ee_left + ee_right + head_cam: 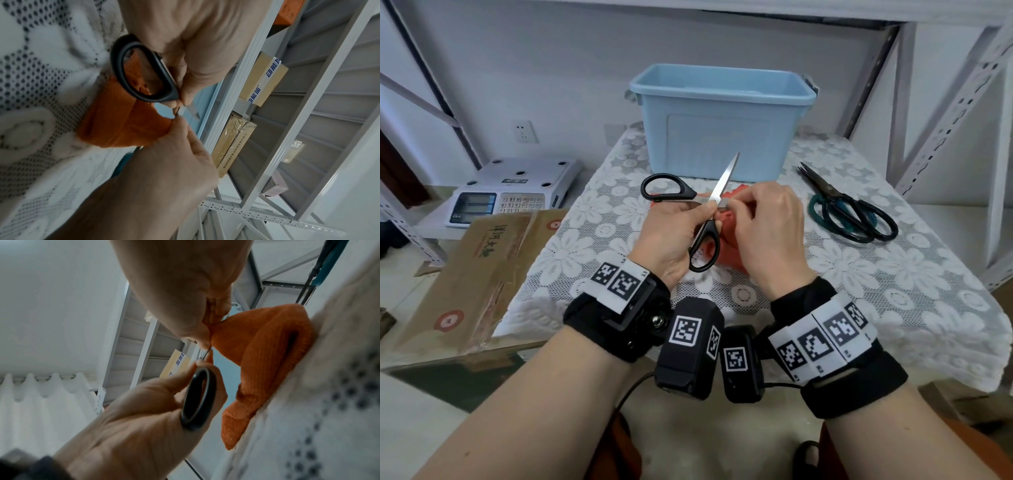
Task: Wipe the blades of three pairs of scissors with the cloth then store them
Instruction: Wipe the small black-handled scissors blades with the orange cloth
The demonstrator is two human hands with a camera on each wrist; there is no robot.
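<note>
Head view: the left hand (671,236) holds a pair of black-handled scissors (703,212) above the table (893,274), its grip clamped around the pivot and the nearer handle loop, with the blades spread wide. 1 blade points up and away toward the blue storage bin (722,120); the other runs sideways into the right hand (770,233), whose grip is pinched on that blade. An orange cloth (726,236) lies bunched on the lace tablecloth under and between both hands; in the left wrist view the cloth (123,128) rises to the right hand's fingertips (180,123), and whether cloth sits between fingers and steel I cannot tell. The right wrist view shows the thumb and forefinger closed on the thin blade edge just beside the cloth (263,353).

A 2nd pair of scissors (849,205), dark with green-tinted loops, lies closed on the table to the right, well apart from the hands, tips pointing to the back. The bin stands at the table's far edge, open at the top.

Readable writing is scarce. The cardboard box (482,267) left of the table bears Chinese characters and a round red mark, too small to read. In the left wrist view, tape on a carton (265,78) on the shelving reads "动能加" in blue. An electronic scale (513,192) with a keypad sits on a low shelf at the left
</note>
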